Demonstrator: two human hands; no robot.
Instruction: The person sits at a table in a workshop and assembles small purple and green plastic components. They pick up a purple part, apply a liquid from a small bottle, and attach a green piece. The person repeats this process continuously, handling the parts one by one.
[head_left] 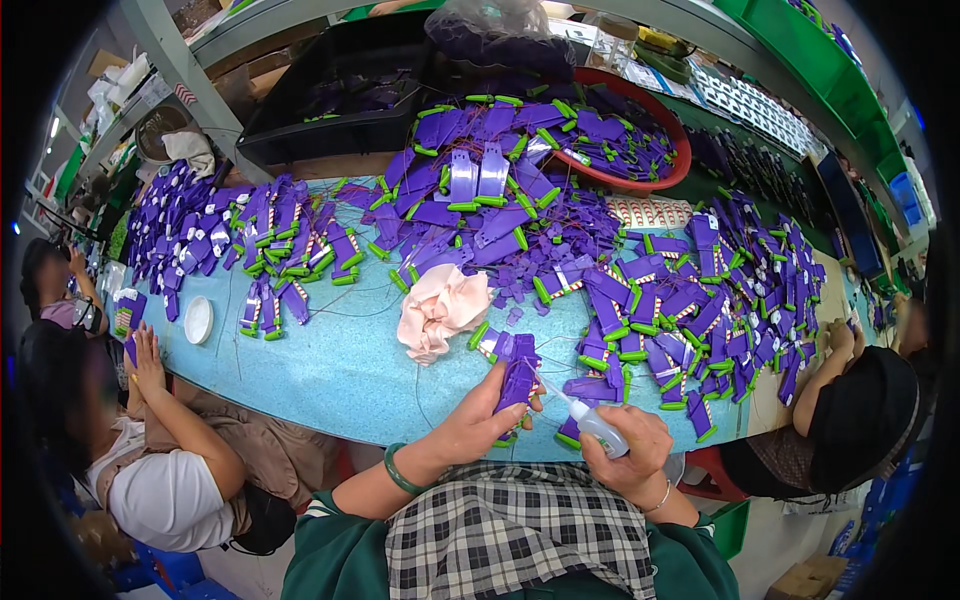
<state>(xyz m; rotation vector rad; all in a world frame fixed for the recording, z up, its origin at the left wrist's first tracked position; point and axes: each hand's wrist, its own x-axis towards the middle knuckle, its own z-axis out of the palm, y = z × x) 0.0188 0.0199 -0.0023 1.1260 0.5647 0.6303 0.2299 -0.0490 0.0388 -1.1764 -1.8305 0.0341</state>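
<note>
left hand pinching purple plastic part at near edge of blue bench; right hand wrapped round small white squeeze bottle, nozzle at part. pink rag just beyond; white label sheet toward far edge by red basin.

left hand gripping purple part, right hand holding small bottle, seemingly glue, blue table

Left hand covers lower half of purple piece. Right hand hides most of small bottle. Faces of side people blurred. Far worktop edges bend, tiny stuff unclear.
</note>
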